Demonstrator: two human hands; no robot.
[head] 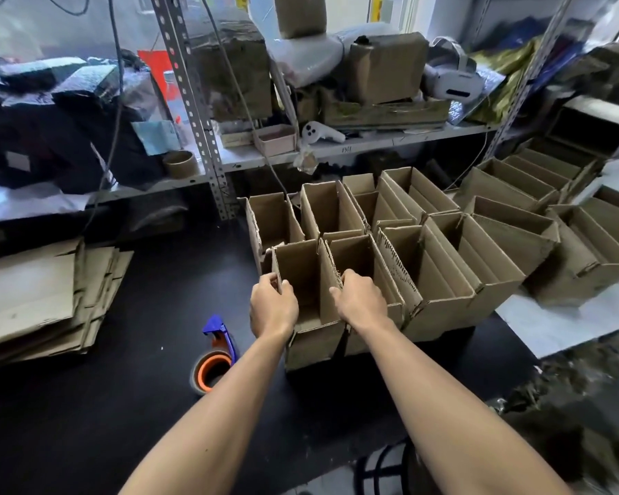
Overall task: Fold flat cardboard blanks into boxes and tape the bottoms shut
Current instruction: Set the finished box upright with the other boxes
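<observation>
The person is standing at the black worktable (pixel 104 405) and gripping the nearest upright brown cardboard box (pixel 313 337), open top up. The left hand (pixel 273 304) is pinching its left wall flap, thumb inside and fingers outside; the right hand (pixel 360 301) is curling its fingers over the wall shared with the neighbouring box. Holding both sides like this is probably steadying the box while it is being set snug against the cluster of finished open-topped brown boxes (pixel 444 244) to the right and behind.

Those boxes are standing touching one another with flaps upright, and I am seeing nothing inside them. The stack of flat brown cardboard blanks (pixel 33 294) is lying well to the left, within reach for the next fold. The blue-handled tape dispenser with its orange-cored roll (pixel 215 355) is resting on the table just beside the left forearm.
</observation>
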